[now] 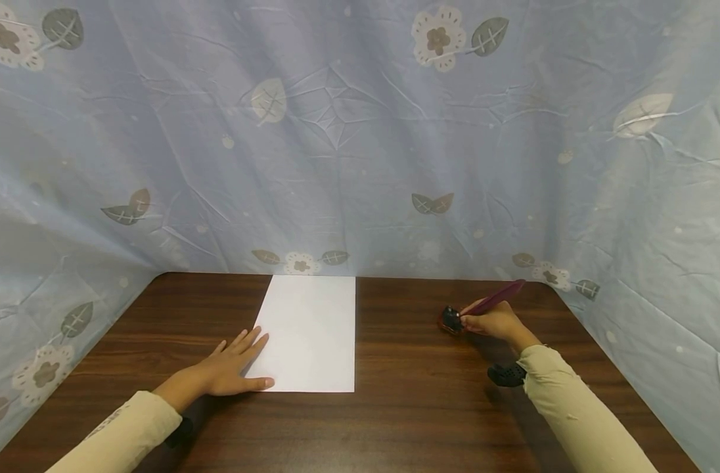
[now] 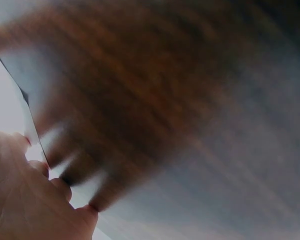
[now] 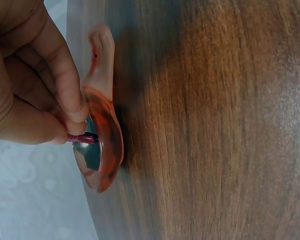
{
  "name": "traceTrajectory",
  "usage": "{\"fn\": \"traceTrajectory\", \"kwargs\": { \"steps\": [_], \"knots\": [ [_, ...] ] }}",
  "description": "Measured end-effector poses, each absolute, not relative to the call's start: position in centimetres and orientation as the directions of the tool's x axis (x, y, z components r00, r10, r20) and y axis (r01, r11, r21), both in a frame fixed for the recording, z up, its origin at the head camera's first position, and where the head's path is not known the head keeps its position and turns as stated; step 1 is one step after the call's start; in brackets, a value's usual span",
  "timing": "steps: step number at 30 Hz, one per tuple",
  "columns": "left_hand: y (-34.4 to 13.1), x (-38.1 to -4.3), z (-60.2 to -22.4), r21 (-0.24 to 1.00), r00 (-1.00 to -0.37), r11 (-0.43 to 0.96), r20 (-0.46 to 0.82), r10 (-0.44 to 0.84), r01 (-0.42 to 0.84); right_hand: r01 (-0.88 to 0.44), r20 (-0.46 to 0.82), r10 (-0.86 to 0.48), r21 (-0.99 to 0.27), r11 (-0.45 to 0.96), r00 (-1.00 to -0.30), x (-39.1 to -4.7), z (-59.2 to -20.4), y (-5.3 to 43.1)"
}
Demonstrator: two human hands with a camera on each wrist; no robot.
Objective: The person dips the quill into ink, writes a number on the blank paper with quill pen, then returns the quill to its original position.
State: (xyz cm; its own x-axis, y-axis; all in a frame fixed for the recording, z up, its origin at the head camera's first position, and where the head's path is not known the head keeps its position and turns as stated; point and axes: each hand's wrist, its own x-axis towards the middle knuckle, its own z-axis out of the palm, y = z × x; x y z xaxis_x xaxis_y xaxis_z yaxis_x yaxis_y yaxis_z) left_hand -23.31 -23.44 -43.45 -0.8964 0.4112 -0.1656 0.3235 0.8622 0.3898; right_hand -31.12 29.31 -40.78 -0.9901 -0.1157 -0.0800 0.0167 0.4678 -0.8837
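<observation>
A white sheet of paper (image 1: 313,335) lies on the brown wood-grain table. My left hand (image 1: 232,368) rests with spread fingers across the paper's left edge, its thumb at the near left corner. In the left wrist view that hand (image 2: 35,195) appears at the lower left, fingertips by the paper's edge. My right hand (image 1: 493,323) pinches a purple quill pen (image 1: 502,295) near its lower end, the plume slanting up to the right. In the right wrist view the pen's tip (image 3: 87,138) dips into dark ink in a small orange-red translucent dish (image 3: 110,135) with a handle-like end.
A pale blue curtain (image 1: 360,164) with leaves and flowers surrounds the table (image 1: 407,420) at the back and both sides. A dark wrist camera (image 1: 506,375) hangs under the right wrist, and another (image 1: 179,433) under the left.
</observation>
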Motion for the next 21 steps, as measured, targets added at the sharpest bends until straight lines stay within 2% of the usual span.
{"fn": "traceTrajectory", "kwargs": {
  "steps": [21],
  "knots": [
    [-23.49,-23.22,-43.62,0.409,-0.893,0.848,-0.147,0.425,0.336,0.024,-0.047,-0.04,-0.895,0.446,-0.998,-31.52,-41.65,29.1]
  ]
}}
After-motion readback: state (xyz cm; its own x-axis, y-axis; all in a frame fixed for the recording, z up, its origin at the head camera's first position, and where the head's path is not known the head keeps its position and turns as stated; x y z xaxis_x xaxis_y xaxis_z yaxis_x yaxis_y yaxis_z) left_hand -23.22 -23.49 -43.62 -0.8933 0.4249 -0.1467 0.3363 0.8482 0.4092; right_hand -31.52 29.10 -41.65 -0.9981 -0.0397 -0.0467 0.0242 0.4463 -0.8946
